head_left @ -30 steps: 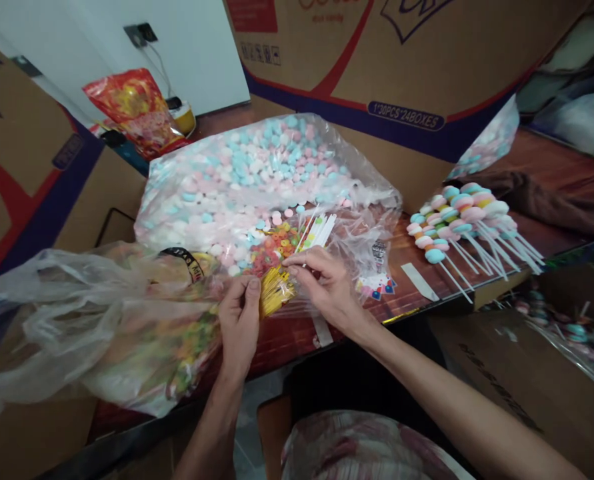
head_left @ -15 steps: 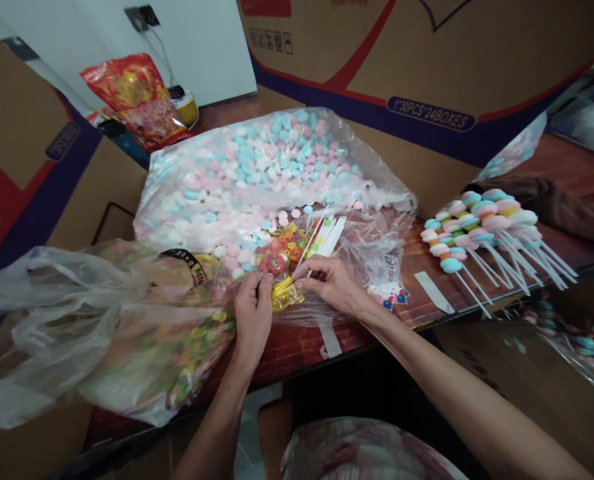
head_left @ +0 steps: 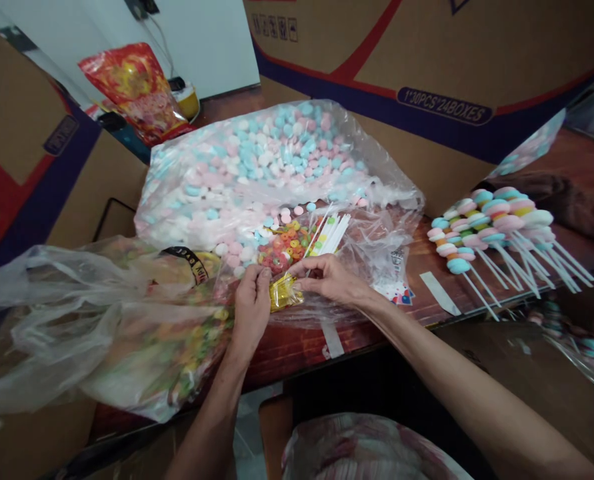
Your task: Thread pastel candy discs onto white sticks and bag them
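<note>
Between my hands is a small clear packet of gold twist ties. My left hand is closed on its left side, thumb uppermost. My right hand pinches at its upper right edge, fingertips pressed together; whether a single tie is between them is too small to tell. Just beyond lie colourful ring gummies and a bundle of white sticks. Behind them spreads a large clear bag of pink, blue and white marshmallows.
A plastic bag of gummies lies at the left. Candy skewers are piled at the right, near a tape strip. Large cartons stand behind, and a red candy bag is at the back left. An open box sits lower right.
The view has shifted slightly, so the skewers appear farther right. Both hands stay at the gold packet, with my right fingertips slightly nearer my left hand.
</note>
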Available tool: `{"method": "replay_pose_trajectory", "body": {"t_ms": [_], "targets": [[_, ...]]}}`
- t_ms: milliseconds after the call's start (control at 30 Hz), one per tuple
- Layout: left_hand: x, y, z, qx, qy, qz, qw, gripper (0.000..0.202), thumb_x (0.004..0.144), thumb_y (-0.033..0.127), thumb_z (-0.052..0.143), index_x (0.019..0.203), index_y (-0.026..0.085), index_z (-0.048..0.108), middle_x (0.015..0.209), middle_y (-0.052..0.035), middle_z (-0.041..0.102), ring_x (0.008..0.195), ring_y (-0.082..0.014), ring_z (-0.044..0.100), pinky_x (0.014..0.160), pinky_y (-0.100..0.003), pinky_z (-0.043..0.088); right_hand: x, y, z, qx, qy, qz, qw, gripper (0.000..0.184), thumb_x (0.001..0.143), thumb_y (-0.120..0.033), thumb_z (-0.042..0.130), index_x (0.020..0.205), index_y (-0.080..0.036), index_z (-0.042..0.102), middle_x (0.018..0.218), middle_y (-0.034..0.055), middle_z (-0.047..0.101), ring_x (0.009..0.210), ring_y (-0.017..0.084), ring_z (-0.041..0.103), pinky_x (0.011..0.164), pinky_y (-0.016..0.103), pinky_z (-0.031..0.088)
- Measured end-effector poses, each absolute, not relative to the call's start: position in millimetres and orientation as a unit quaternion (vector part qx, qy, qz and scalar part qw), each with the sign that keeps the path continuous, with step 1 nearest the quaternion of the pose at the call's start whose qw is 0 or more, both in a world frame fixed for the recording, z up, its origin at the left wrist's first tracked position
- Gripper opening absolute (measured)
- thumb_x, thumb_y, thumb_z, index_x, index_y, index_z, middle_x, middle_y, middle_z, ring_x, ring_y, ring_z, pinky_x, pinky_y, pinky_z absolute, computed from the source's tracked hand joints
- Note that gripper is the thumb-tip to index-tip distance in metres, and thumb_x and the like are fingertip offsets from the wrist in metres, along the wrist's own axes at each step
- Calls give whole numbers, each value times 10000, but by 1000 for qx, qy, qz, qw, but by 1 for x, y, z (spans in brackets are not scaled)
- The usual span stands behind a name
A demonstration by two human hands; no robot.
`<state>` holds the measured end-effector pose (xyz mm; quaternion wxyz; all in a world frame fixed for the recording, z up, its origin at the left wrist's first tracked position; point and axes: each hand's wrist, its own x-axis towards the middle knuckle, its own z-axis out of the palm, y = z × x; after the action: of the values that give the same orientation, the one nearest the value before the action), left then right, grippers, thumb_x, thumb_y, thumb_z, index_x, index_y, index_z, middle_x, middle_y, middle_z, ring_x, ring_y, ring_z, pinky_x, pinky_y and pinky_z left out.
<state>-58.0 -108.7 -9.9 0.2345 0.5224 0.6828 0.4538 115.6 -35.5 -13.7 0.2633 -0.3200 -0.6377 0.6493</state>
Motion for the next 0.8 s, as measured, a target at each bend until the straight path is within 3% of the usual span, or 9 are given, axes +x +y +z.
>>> {"method": "replay_pose_trajectory", "body": {"t_ms": [267, 433, 567, 667, 800], "targets": [[-55, -109, -10, 558, 633, 455, 284, 169, 895, 337, 550, 796, 201, 555, 721, 22, 546, 681, -130, 502, 634, -242, 396, 103, -45, -20, -308, -659, 616, 302, 91, 758, -243, 708, 726, -160, 727, 689, -18, 647, 658, 116, 547, 632, 228, 417], [-56, -117, -17, 485, 650, 507, 293, 166, 878, 346, 595, 813, 194, 587, 733, 15, 573, 696, -131, 517, 652, -240, 411, 106, -48, -20, -259, -699, 604, 282, 167, 823, -194, 629, 908, -162, 769, 821, 10, 710, 749, 136, 606, 697, 236, 447], [-59, -122, -21, 454, 656, 533, 283, 164, 875, 349, 601, 835, 190, 605, 770, 3, 595, 725, -136, 528, 673, -244, 423, 114, -44, -16, -230, -732, 601, 225, 260, 797, -115, 591, 979, -170, 768, 859, 2, 727, 760, 141, 617, 699, 237, 444], [-60, -122, -25, 449, 658, 540, 272, 162, 882, 349, 595, 837, 193, 602, 760, 11, 574, 713, -129, 507, 676, -241, 415, 113, -46, -12, -236, -765, 567, 191, 299, 761, -61, 592, 966, -184, 771, 833, -14, 723, 738, 134, 607, 674, 228, 416], [-60, -119, -30, 446, 654, 548, 270, 185, 890, 366, 591, 819, 196, 583, 732, 19, 537, 687, -125, 478, 636, -231, 390, 108, -53, -6, -297, -774, 513, 225, 181, 799, -75, 595, 825, -174, 745, 725, -20, 678, 683, 121, 574, 666, 231, 380]]}}
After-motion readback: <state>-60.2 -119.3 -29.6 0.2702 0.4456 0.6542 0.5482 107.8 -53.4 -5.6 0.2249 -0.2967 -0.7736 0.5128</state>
